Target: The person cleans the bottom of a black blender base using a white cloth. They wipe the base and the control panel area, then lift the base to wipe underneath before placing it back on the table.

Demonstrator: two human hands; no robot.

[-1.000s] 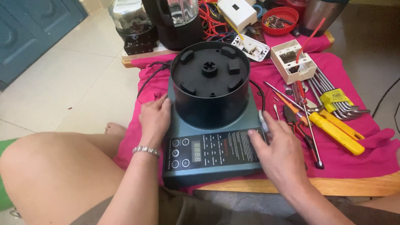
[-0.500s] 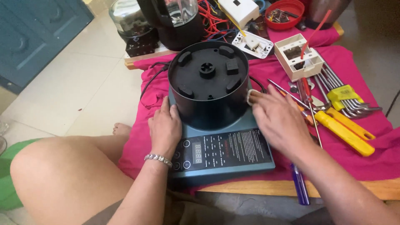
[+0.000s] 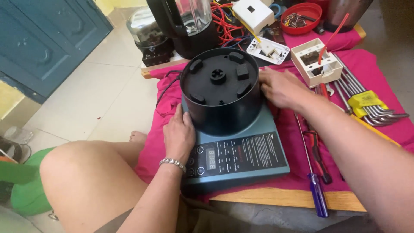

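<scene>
Both palms bracket the blender base (image 3: 228,125), the left hand (image 3: 179,136) flat against its near-left side, the right hand (image 3: 280,88) spread on its far-right side.

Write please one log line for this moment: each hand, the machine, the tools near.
left hand: on blender base left side | right hand: on black drum right side | screwdriver, hex keys: lying on pink cloth

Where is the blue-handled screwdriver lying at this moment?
In the head view, the blue-handled screwdriver lies on the pink cloth right of the blender base, beside the red-handled pliers, under the right forearm, handle over the wooden board edge.
</scene>
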